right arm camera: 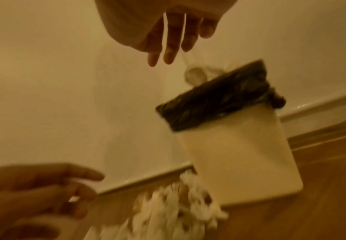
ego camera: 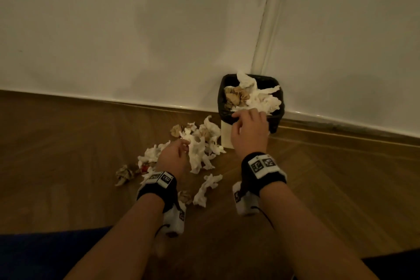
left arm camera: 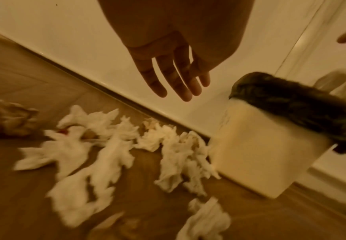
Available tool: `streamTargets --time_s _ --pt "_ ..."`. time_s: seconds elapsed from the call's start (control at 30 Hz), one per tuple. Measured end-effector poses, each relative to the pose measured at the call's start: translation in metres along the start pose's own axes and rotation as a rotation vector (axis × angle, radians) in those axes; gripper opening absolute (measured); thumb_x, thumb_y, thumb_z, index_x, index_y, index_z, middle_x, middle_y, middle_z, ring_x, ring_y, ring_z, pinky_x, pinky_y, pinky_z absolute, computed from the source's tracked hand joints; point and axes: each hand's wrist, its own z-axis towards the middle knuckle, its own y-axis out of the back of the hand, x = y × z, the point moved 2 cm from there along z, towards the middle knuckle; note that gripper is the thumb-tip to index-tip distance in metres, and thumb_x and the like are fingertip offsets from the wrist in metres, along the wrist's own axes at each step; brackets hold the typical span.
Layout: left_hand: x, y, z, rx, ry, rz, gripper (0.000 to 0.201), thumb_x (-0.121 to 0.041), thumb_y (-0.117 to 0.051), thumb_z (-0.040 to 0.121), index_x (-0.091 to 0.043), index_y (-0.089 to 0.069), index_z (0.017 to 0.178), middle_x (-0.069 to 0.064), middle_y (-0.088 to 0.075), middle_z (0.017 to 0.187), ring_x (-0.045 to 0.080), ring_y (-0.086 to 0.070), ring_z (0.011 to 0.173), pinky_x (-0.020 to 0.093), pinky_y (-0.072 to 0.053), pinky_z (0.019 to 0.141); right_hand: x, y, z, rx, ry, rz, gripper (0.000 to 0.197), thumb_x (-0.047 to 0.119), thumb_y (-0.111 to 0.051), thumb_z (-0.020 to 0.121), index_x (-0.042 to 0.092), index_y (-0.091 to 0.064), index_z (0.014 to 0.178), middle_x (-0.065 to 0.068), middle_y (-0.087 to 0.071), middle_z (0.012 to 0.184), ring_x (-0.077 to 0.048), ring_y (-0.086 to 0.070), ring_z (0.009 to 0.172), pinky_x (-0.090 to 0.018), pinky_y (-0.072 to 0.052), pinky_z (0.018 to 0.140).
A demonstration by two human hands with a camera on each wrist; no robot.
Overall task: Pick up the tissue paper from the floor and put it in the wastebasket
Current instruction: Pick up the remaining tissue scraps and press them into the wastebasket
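A white wastebasket (ego camera: 227, 136) with a black liner stands against the wall, heaped with white and brown tissue. Crumpled tissue paper (ego camera: 200, 143) lies in a pile on the wood floor just left of it. My right hand (ego camera: 241, 116) hovers over the basket's front rim, fingers loosely spread and empty; the right wrist view shows the same hand (right arm camera: 168, 56) above the basket (right arm camera: 240, 162). My left hand (ego camera: 184, 143) hangs over the pile, fingers straight and holding nothing. In the blurred left wrist view this hand (left arm camera: 180, 92) is above the tissues (left arm camera: 106, 154), with the basket (left arm camera: 260, 154) to the right.
A separate white tissue (ego camera: 208, 188) lies nearer me between my wrists. Brown paper balls (ego camera: 124, 174) sit at the pile's left end. A white wall with a skirting board (ego camera: 159, 107) closes the back. Dark blue fabric (ego camera: 45, 252) fills the bottom left.
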Motion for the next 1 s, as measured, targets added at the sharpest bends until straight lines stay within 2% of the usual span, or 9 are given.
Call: streamTargets --time_s 0.17,0.3,0.37,0.43,0.57,0.7,0.87,0.93,1.0 --pt "0.039 -0.002 -0.022 0.103 0.019 0.266 0.029 -0.016 -0.046 0.092 -0.017 -0.057 0.118 0.006 -0.053 0.117 0.024 -0.053 0.107 0.033 -0.045 0.086 0.017 -0.06 -0.06 0.355 0.135 -0.09 0.041 0.032 -0.049 0.087 0.02 -0.051 0.126 -0.005 -0.047 0.124 -0.026 -0.04 0.118 -0.035 -0.037 0.098" --pt "0.064 -0.013 -0.04 0.195 0.093 0.478 0.041 -0.028 -0.053 0.088 -0.027 -0.048 0.128 0.005 -0.036 0.137 0.025 -0.035 0.127 0.037 -0.04 0.099 0.007 -0.103 -0.097 0.737 0.029 -0.127 0.075 0.053 -0.055 0.082 0.032 -0.02 0.145 -0.006 -0.017 0.152 -0.038 -0.011 0.14 -0.05 -0.023 0.112" --pt "0.075 -0.02 -0.048 0.228 0.153 0.526 0.05 -0.035 -0.054 0.087 -0.033 -0.039 0.135 0.006 -0.026 0.146 0.029 -0.027 0.134 0.042 -0.035 0.106 0.0 -0.12 -0.11 0.895 -0.056 -0.149 0.091 0.063 -0.058 0.076 0.041 -0.004 0.146 -0.003 0.002 0.157 -0.042 0.005 0.142 -0.056 -0.012 0.113" --pt "0.085 -0.026 -0.054 0.255 0.192 0.555 0.06 -0.043 -0.054 0.087 -0.036 -0.029 0.141 0.007 -0.016 0.152 0.032 -0.017 0.139 0.046 -0.026 0.112 -0.004 -0.133 -0.121 0.988 -0.123 -0.153 0.1 0.071 -0.059 0.069 0.046 0.002 0.145 -0.002 0.012 0.157 -0.043 0.011 0.141 -0.059 -0.008 0.113" --pt "0.102 -0.035 -0.061 0.244 0.23 0.576 0.066 -0.052 -0.049 0.088 -0.044 -0.016 0.145 0.006 -0.006 0.155 0.034 -0.01 0.142 0.048 -0.021 0.114 -0.005 -0.153 -0.137 1.042 -0.158 -0.159 0.106 0.074 -0.062 0.064 0.05 0.005 0.143 -0.006 0.01 0.157 -0.043 0.007 0.142 -0.059 -0.014 0.112" --pt "0.111 -0.039 -0.064 0.156 0.236 0.576 0.06 -0.051 -0.05 0.086 -0.048 -0.023 0.14 0.003 -0.013 0.153 0.031 -0.014 0.139 0.049 -0.025 0.109 0.003 -0.167 -0.147 1.043 -0.097 -0.192 0.101 0.07 -0.062 0.068 0.045 -0.001 0.145 -0.01 0.0 0.157 -0.038 -0.002 0.142 -0.054 -0.022 0.111" --pt "0.119 -0.043 -0.06 0.062 0.26 0.572 0.051 -0.057 -0.053 0.08 -0.047 -0.04 0.128 0.002 -0.016 0.15 0.035 -0.013 0.135 0.058 -0.025 0.104 0.017 -0.178 -0.162 0.979 0.027 -0.228 0.061 0.051 -0.06 0.082 0.035 -0.03 0.132 -0.012 -0.022 0.143 -0.038 -0.014 0.137 -0.049 -0.038 0.099" --pt "0.122 -0.046 -0.059 0.04 0.275 0.59 0.05 -0.059 -0.056 0.077 -0.046 -0.043 0.125 0.001 -0.016 0.148 0.034 -0.01 0.134 0.06 -0.026 0.103 0.016 -0.18 -0.169 0.979 0.014 -0.199 0.045 0.039 -0.055 0.089 0.031 -0.034 0.128 -0.013 -0.026 0.138 -0.037 -0.021 0.132 -0.044 -0.042 0.094" --pt "0.124 -0.048 -0.058 0.044 0.283 0.597 0.052 -0.061 -0.057 0.075 -0.047 -0.042 0.123 -0.001 -0.012 0.146 0.033 -0.008 0.132 0.061 -0.026 0.102 0.014 -0.182 -0.175 1.016 0.016 -0.147 0.041 0.023 -0.049 0.093 0.029 -0.033 0.131 -0.014 -0.026 0.137 -0.037 -0.026 0.126 -0.041 -0.043 0.092"
